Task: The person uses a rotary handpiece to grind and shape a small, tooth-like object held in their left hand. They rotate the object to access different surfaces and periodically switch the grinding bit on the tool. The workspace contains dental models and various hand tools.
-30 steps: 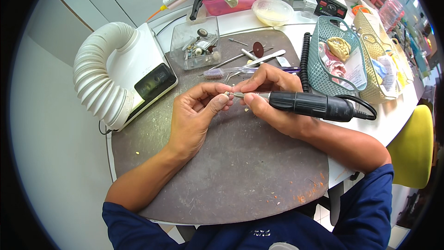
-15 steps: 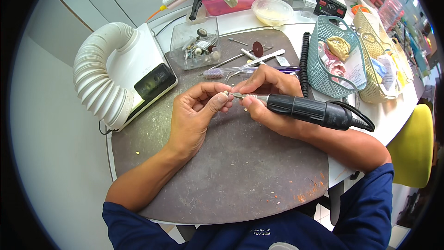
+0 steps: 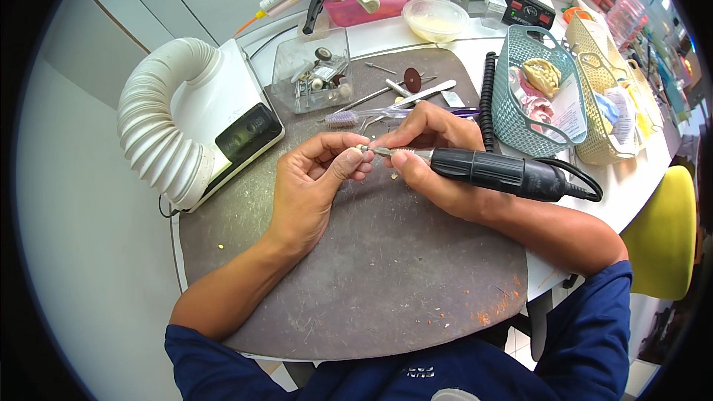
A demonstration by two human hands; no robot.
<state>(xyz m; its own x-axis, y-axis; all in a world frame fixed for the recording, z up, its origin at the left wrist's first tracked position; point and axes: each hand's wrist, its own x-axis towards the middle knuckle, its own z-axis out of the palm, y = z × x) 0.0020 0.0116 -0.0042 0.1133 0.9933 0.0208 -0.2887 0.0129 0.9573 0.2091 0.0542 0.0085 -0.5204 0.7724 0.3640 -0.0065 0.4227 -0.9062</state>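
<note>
pinching a tiny piece (image 3: 363,150) — too small to identify — the left hand (image 3: 316,186) held it above the dark work mat (image 3: 386,275); the right hand (image 3: 434,160) gripped a black rotary handpiece (image 3: 494,173), its bit touching the piece — grinding seemed underway, needing steadiness.

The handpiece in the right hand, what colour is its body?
Black, with a silver metal tip; the handpiece shows clearly in the head view.
</note>
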